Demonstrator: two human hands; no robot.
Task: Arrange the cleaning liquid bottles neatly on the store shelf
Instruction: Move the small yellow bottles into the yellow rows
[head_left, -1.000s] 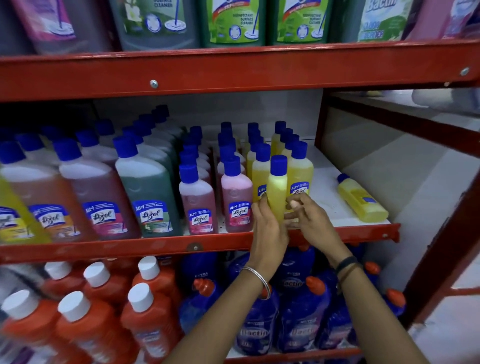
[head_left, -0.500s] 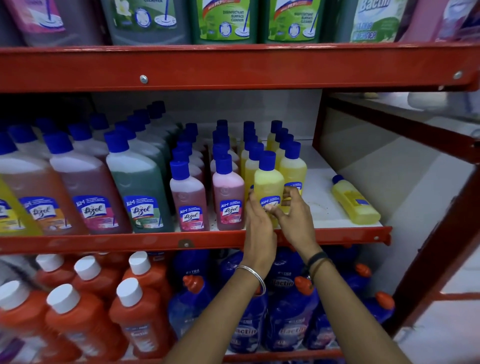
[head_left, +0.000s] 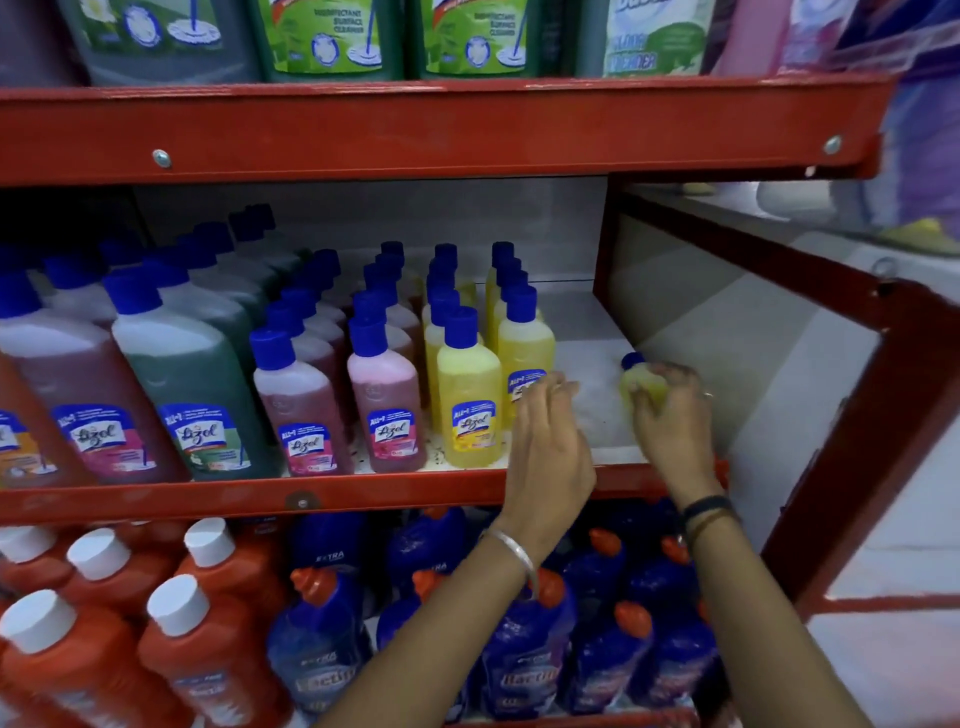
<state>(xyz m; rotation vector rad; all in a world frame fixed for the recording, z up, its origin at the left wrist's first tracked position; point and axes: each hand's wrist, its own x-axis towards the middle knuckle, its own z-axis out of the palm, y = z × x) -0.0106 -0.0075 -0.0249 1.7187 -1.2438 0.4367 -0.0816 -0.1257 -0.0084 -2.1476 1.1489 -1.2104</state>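
Small yellow bottles with blue caps stand in two rows on the middle shelf (head_left: 587, 332); the front one (head_left: 470, 400) faces out with its label showing. Another yellow bottle (head_left: 641, 382) lies on its side at the shelf's right end, and my right hand (head_left: 672, 415) is closed over it. My left hand (head_left: 550, 441) hovers just right of the front yellow bottles with fingers spread, holding nothing. Pink small bottles (head_left: 384, 400) stand in rows to the left.
Larger pink and green bottles (head_left: 192, 384) fill the shelf's left. The red shelf lip (head_left: 363, 499) runs along the front. Orange bottles (head_left: 202, 623) and dark blue bottles (head_left: 524, 649) crowd the shelf below. Big green bottles sit above. A red frame post (head_left: 872, 457) stands right.
Both hands let go of the front yellow bottle, which now stands in its row. My right hand moved right onto the lying yellow bottle; my left hand drew back and opened.
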